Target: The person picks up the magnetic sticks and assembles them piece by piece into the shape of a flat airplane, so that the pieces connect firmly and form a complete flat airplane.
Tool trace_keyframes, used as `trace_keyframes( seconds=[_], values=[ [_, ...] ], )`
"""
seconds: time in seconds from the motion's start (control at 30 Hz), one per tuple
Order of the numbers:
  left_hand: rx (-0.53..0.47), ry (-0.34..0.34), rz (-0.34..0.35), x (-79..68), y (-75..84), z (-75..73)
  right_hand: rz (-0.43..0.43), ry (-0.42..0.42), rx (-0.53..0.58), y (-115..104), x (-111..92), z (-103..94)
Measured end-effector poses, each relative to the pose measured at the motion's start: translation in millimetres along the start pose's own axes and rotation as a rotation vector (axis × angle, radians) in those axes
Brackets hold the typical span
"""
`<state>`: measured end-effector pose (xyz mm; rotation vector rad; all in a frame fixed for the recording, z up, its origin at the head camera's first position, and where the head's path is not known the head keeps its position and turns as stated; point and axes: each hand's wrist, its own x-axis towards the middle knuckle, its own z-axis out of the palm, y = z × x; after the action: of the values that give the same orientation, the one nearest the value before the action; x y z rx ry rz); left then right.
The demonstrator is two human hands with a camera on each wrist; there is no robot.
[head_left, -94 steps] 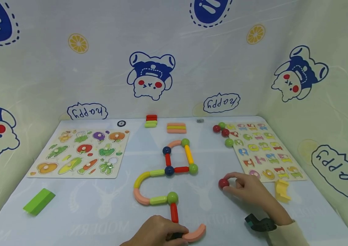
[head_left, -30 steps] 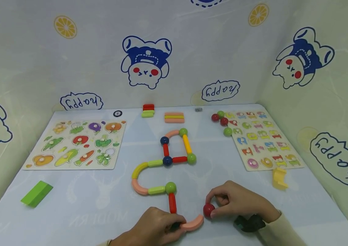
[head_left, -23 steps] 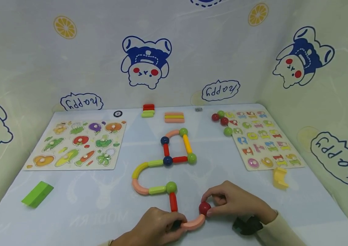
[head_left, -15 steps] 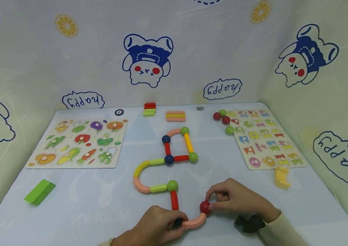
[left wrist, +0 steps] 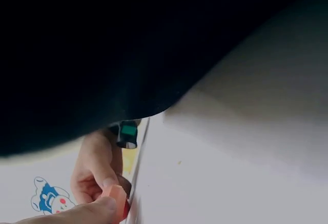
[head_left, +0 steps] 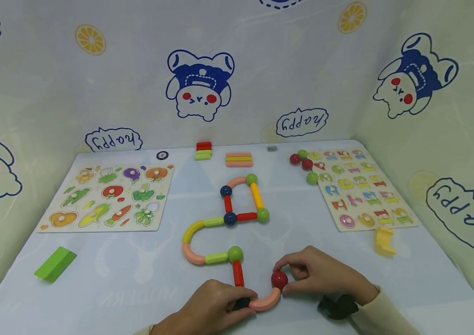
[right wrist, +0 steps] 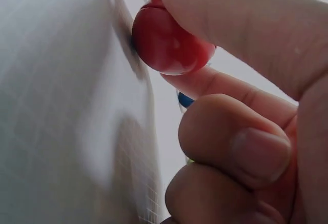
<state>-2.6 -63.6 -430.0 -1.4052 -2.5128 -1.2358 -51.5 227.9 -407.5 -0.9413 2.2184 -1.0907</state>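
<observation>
The left hand (head_left: 217, 304) grips a dark piece (head_left: 242, 303), mostly hidden, at one end of a curved pink rod (head_left: 267, 302); the right hand (head_left: 318, 274) pinches a red ball (head_left: 279, 280) at the other end. Beneath is a pale table (head_left: 128, 293), faintly printed with deer and lettering. Farther on lies a chain of rods and balls (head_left: 230, 218), with a left puzzle board (head_left: 151, 227) and right puzzle board (head_left: 356, 227) either side. Behind hangs whitish cloth (head_left: 136, 93) bearing upside-down bears and orange slices.

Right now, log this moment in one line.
left hand: holds curved pink stick | right hand: pinches red ball | contact: ball at stick's end
</observation>
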Motion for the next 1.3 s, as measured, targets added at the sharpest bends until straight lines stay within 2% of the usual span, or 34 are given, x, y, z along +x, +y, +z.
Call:
trace_keyframes(
  seconds=[0.3,0.5,0.57,0.73,0.83,0.9,1.0,1.1,1.2,1.3],
  values=[
    [0.004,-0.035,0.005,-2.9,2.4,0.6,0.005,0.008,-0.008,2.2,-4.0,6.4],
    [0.047,-0.009,0.063,-4.7,3.9,3.8,0.041,0.006,-0.002,3.8,-6.3,9.3],
    [0.037,-0.006,0.058,-5.4,4.9,5.8,0.039,0.001,0.01,4.3,-7.3,8.6],
    [0.0,0.003,0.027,-6.0,7.3,8.9,0.015,0.016,-0.001,4.9,-5.9,-4.5],
    [0.007,0.035,0.011,-3.9,5.9,1.3,0.026,0.097,-0.093,3.2,0.4,-23.3],
    [0.018,0.066,-0.037,-1.4,2.9,-9.3,0.055,0.157,-0.169,1.6,7.0,-39.7],
    [0.079,0.115,-0.181,4.9,-3.4,-29.0,0.075,0.238,-0.26,-2.6,20.6,-64.7],
    [0.165,0.163,-0.3,12.2,-12.0,-44.4,0.08,0.284,-0.313,-7.6,40.8,-87.0],
    [0.244,0.19,-0.321,19.5,-19.9,-51.8,0.08,0.303,-0.356,-10.0,71.5,-105.9],
    [0.283,0.164,-0.31,26.6,-25.1,-53.1,0.112,0.309,-0.399,-10.6,111.1,-122.6]
  ],
)
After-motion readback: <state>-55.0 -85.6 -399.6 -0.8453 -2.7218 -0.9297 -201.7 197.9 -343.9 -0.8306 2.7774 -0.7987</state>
